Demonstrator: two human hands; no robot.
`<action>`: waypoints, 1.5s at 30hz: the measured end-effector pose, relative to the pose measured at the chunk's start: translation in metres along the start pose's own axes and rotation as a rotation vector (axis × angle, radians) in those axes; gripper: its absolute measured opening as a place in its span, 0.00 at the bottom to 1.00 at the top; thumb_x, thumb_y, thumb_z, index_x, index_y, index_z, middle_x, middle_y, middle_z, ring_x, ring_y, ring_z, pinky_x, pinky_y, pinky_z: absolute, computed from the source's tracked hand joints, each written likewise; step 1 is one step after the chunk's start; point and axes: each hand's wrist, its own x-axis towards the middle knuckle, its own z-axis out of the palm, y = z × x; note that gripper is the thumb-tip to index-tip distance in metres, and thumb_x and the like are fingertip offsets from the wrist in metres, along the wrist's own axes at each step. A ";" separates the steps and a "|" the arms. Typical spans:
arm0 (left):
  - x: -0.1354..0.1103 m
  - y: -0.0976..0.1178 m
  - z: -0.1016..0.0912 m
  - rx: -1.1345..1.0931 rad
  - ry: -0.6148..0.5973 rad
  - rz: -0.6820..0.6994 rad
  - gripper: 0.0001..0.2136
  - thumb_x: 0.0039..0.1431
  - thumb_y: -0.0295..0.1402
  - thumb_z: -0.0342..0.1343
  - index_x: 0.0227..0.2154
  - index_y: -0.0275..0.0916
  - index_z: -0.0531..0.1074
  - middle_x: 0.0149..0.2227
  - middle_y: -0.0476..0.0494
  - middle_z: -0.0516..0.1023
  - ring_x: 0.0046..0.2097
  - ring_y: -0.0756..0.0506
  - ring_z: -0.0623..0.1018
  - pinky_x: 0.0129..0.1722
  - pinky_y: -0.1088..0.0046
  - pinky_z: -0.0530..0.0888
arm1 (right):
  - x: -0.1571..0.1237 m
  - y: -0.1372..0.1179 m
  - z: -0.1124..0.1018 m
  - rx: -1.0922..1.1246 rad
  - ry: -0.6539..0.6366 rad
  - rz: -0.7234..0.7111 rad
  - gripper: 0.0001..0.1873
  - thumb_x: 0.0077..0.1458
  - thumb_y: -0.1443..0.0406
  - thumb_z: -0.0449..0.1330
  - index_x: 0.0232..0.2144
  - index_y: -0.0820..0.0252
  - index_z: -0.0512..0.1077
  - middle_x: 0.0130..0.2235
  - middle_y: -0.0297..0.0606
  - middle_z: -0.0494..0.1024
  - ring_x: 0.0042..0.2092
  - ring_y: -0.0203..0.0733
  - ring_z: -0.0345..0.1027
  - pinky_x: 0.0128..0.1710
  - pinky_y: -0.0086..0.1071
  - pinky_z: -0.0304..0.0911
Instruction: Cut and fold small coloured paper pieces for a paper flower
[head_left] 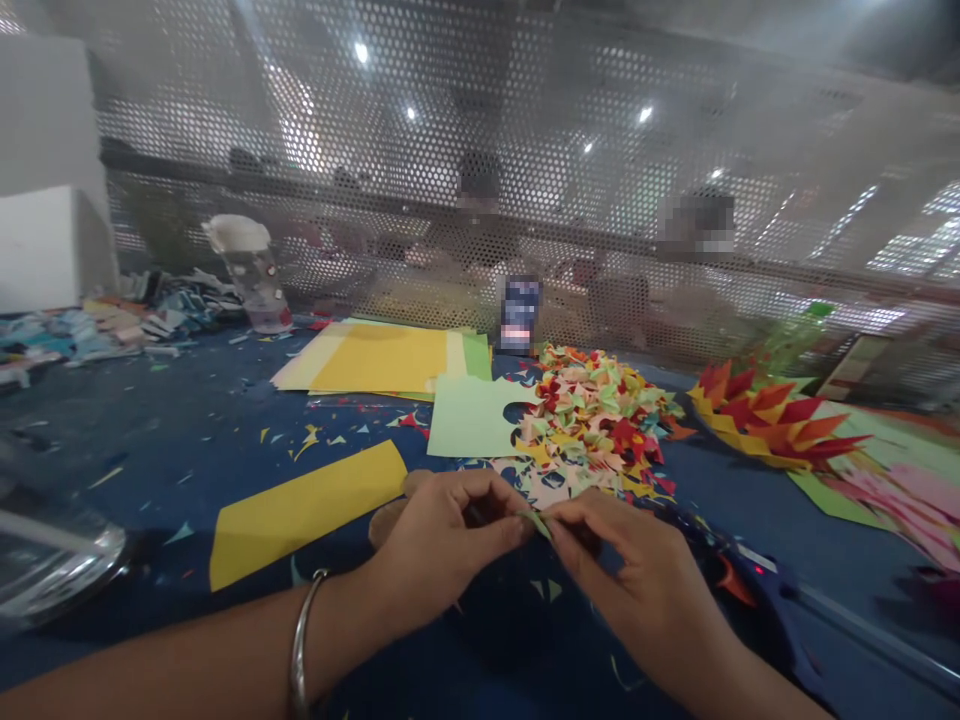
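Observation:
My left hand point(450, 540) and my right hand point(622, 570) meet above the blue table point(187, 430), fingertips pinching a small green paper piece point(538, 522) between them. A silver bangle point(301, 640) sits on my left wrist. Just beyond my fingers lies a heap of small folded paper pieces point(592, 420) in red, green, yellow and pink. A light green sheet point(472, 415) with a cut-out notch lies beside the heap. A yellow paper strip point(307, 510) lies left of my left hand.
Yellow and green sheets point(382, 360) are stacked further back. A spiky red-and-yellow paper form point(772, 415) sits at right, with pink and green papers point(900, 490) beyond. A bottle point(251, 270) and paper scraps are at back left. A perforated screen point(525, 150) closes the back, with people behind it.

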 end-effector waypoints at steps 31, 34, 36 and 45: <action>0.001 0.005 0.003 -0.186 -0.021 -0.039 0.07 0.52 0.36 0.57 0.31 0.38 0.71 0.28 0.49 0.72 0.30 0.50 0.72 0.32 0.74 0.69 | -0.002 0.004 0.005 -0.014 0.093 -0.058 0.07 0.58 0.66 0.53 0.31 0.57 0.71 0.27 0.33 0.73 0.28 0.36 0.66 0.28 0.29 0.62; 0.000 0.009 0.006 -0.245 0.013 -0.082 0.08 0.52 0.36 0.57 0.33 0.37 0.73 0.29 0.47 0.75 0.32 0.49 0.74 0.33 0.73 0.69 | -0.003 0.006 0.007 -0.065 0.111 -0.109 0.06 0.58 0.68 0.54 0.33 0.57 0.71 0.29 0.33 0.74 0.30 0.36 0.67 0.30 0.30 0.62; -0.001 0.011 0.007 -0.271 0.049 -0.098 0.09 0.52 0.35 0.58 0.34 0.36 0.75 0.27 0.47 0.75 0.30 0.50 0.73 0.32 0.74 0.69 | -0.003 0.007 0.009 -0.094 0.123 -0.144 0.06 0.57 0.69 0.55 0.34 0.57 0.72 0.30 0.34 0.75 0.31 0.36 0.68 0.32 0.30 0.62; -0.003 0.008 0.006 -0.378 0.081 -0.144 0.12 0.49 0.36 0.63 0.36 0.36 0.77 0.26 0.48 0.75 0.30 0.51 0.71 0.35 0.74 0.68 | -0.004 0.007 0.012 -0.162 0.118 -0.189 0.06 0.57 0.69 0.56 0.37 0.59 0.72 0.32 0.37 0.76 0.34 0.39 0.70 0.34 0.32 0.63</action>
